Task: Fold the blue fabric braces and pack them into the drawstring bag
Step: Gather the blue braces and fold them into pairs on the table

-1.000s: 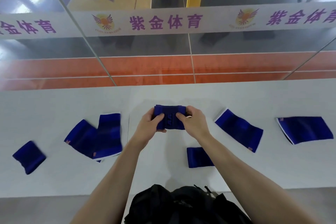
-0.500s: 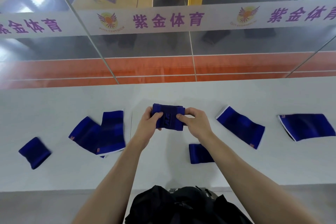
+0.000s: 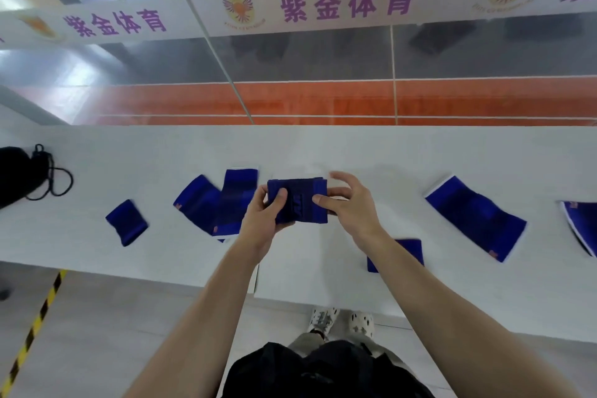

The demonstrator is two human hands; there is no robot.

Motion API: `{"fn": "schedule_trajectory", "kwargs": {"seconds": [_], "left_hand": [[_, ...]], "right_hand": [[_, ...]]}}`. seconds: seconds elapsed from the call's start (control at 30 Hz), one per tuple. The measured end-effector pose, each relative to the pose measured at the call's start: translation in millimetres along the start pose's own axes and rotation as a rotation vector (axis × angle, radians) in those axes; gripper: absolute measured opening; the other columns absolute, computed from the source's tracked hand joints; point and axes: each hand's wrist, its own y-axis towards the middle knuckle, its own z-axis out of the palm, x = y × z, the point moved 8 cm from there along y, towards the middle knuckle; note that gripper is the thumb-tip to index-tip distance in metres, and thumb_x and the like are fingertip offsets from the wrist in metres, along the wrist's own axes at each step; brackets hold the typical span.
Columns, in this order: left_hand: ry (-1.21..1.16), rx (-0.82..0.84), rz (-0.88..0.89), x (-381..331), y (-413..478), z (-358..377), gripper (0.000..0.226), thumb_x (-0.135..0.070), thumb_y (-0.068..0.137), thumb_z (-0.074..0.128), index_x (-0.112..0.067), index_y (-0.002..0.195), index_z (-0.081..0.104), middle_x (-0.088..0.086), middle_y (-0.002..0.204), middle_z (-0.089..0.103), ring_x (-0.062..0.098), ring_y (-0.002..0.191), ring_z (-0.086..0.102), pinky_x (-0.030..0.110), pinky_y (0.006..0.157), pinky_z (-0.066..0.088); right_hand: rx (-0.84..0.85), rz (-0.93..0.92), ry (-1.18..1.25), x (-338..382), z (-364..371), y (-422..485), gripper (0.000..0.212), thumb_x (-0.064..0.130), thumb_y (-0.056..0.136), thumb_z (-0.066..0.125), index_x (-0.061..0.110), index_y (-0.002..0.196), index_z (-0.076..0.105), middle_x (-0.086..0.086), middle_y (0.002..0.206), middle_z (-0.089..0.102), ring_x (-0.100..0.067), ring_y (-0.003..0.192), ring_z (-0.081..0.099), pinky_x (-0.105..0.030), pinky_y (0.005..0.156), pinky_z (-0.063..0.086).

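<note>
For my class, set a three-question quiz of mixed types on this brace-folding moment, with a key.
1. True or false: the left hand grips the folded brace above the table.
2. Multiple choice: where is the black drawstring bag? A) far left on the table B) far right on the table C) under the folded brace
3. Fill in: the right hand has its upper fingers ____, with only a lower finger touching the brace.

Key: 1 true; 2 A; 3 spread open
</note>
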Motion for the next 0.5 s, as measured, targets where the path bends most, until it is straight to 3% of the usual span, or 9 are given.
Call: {"fn": "schedule_trajectory", "kwargs": {"seconds": [0.1, 0.2, 0.27, 0.33, 0.4, 0.5], "left_hand": [[0.004, 0.062, 0.003, -11.4, 0.0, -17.0, 0.024, -0.025, 0.114, 0.064, -0.014, 0.135, 0.064, 0.003, 0.125, 0.079, 0.021, 0.114, 0.078, 0.038, 0.089, 0.066], [0.150, 0.100, -0.004, -24.3, 4.6, -39.5, 0.026, -0.028, 0.113, 0.065, -0.018, 0.137, 0.066, 0.002, 0.124, 0.081, 0.027, 0.112, 0.079, 0.044, 0.088, 0.068], [0.364, 0.083, 0.034, -34.4, 13.6, -61.9, 0.025, -0.030, 0.110, 0.071, -0.021, 0.134, 0.068, 0.004, 0.116, 0.083, 0.029, 0.096, 0.081, 0.048, 0.079, 0.070], [0.555, 0.031, 0.091, -44.8, 26.5, -89.4, 0.026, -0.032, 0.107, 0.075, -0.019, 0.128, 0.070, 0.003, 0.106, 0.084, 0.019, 0.070, 0.078, 0.041, 0.063, 0.066], [0.684, -0.026, 0.140, -55.3, 41.5, -120.2, 0.023, -0.037, 0.104, 0.078, -0.020, 0.117, 0.071, 0.001, 0.095, 0.084, 0.020, 0.055, 0.074, 0.041, 0.057, 0.063], [0.698, -0.020, 0.152, -68.4, 69.2, -171.9, 0.022, -0.040, 0.102, 0.080, -0.023, 0.111, 0.069, 0.000, 0.092, 0.084, 0.031, 0.065, 0.080, 0.046, 0.056, 0.064]], "right_hand": [[0.164, 0.061, 0.086, 0.4, 28.5, 1.1, 0.035, 0.011, 0.098, 0.081, 0.009, 0.132, 0.075, -0.011, 0.114, 0.083, -0.028, 0.106, 0.082, -0.031, 0.081, 0.067], [0.190, 0.031, 0.038, 4.9, 49.3, 5.6, 0.022, 0.011, 0.102, 0.076, 0.006, 0.123, 0.079, -0.011, 0.113, 0.084, -0.028, 0.106, 0.082, -0.029, 0.080, 0.066], [0.142, -0.001, -0.017, 5.5, 63.7, 13.9, 0.019, 0.011, 0.100, 0.078, 0.008, 0.118, 0.080, -0.007, 0.109, 0.085, -0.028, 0.104, 0.082, -0.035, 0.083, 0.068], [0.102, -0.022, -0.087, 6.6, 84.2, 24.5, 0.019, 0.013, 0.096, 0.082, 0.011, 0.115, 0.081, -0.003, 0.106, 0.086, -0.024, 0.100, 0.083, -0.043, 0.088, 0.069], [0.109, -0.037, -0.167, 8.4, 115.1, 34.0, 0.021, 0.015, 0.093, 0.086, 0.016, 0.113, 0.081, -0.002, 0.103, 0.085, -0.022, 0.096, 0.083, -0.047, 0.087, 0.069], [0.173, -0.018, -0.273, 6.7, 178.5, 46.9, 0.023, 0.012, 0.091, 0.087, 0.025, 0.109, 0.079, -0.006, 0.097, 0.085, -0.024, 0.089, 0.084, -0.047, 0.082, 0.070]]}}
